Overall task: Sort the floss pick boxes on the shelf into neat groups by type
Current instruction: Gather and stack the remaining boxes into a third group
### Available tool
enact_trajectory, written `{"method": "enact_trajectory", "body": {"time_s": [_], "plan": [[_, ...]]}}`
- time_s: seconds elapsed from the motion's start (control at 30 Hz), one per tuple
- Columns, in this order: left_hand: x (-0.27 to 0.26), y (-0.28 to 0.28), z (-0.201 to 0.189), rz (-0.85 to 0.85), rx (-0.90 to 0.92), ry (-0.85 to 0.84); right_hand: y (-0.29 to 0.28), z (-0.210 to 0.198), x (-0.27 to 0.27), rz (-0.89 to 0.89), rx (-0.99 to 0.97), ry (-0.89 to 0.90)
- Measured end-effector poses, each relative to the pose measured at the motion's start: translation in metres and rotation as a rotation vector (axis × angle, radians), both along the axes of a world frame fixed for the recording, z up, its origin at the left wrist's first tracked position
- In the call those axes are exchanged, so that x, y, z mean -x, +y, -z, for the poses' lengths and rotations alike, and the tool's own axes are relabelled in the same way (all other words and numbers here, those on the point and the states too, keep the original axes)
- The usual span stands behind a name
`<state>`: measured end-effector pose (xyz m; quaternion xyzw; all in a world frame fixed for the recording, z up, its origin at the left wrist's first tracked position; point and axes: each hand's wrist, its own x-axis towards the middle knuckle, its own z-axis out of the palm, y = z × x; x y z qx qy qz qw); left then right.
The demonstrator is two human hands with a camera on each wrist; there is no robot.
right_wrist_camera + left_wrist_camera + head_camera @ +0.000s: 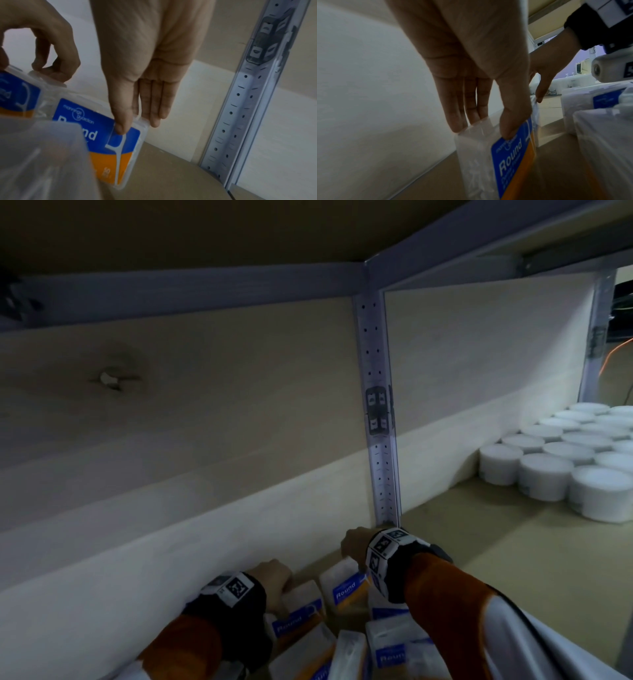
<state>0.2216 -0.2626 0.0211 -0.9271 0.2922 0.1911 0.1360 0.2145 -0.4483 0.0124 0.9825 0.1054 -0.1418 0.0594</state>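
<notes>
Two hands, each on its own box. My left hand (471, 75) pinches the top edge of one Round box (496, 155), thumb on the label, fingers behind; my right hand (145, 67) grips another Round box (109, 142) the same way, low centre by the steel upright (248, 108). I judge this keeps both upright for lining against the back panel. Clear cases show white picks inside. White round tubs (548, 474) cluster far right.

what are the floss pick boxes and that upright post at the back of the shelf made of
Clear floss pick box with blue and orange label: looks like thin translucent plastic, glossy; the white picks show through its wall, and the label seems a printed sticker.
Grey perforated upright post: apparently painted or galvanised sheet metal, with a dull sheen and rows of punched holes.
</notes>
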Motion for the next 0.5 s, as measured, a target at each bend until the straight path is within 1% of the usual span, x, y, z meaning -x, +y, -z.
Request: {"method": "enact_trajectory", "body": {"time_s": [0.07, 0.13, 0.23, 0.27, 0.33, 0.4, 0.47, 0.5], "plan": [[0.000, 0.000, 0.000, 0.000, -0.001, 0.004, 0.001, 0.002, 0.000, 0.009, -0.010, -0.064], [0.000, 0.000, 0.001, -0.001, 0.003, 0.006, 0.003, 0.000, 0.004, 0.058, -0.023, -0.122], [-0.001, 0.001, 0.001, -0.003, 0.007, 0.002, 0.009, -0.004, 0.008, 0.119, -0.046, -0.099], [-0.001, 0.001, 0.002, 0.002, 0.007, 0.002, 0.011, -0.004, 0.006, 0.121, -0.007, -0.090], [-0.002, 0.002, 0.003, 0.012, 0.005, 0.007, 0.018, 0.000, 0.004, 0.069, 0.143, -0.075], [-0.003, 0.002, 0.004, 0.009, -0.002, 0.010, 0.021, 0.002, 0.004, 0.052, 0.219, -0.059], [-0.004, 0.002, 0.005, 0.009, 0.000, 0.003, 0.014, 0.003, 0.002, -0.002, 0.214, -0.103], [-0.005, 0.003, 0.004, 0.014, 0.000, -0.002, 0.010, 0.001, 0.002, -0.001, 0.181, -0.111]]}}
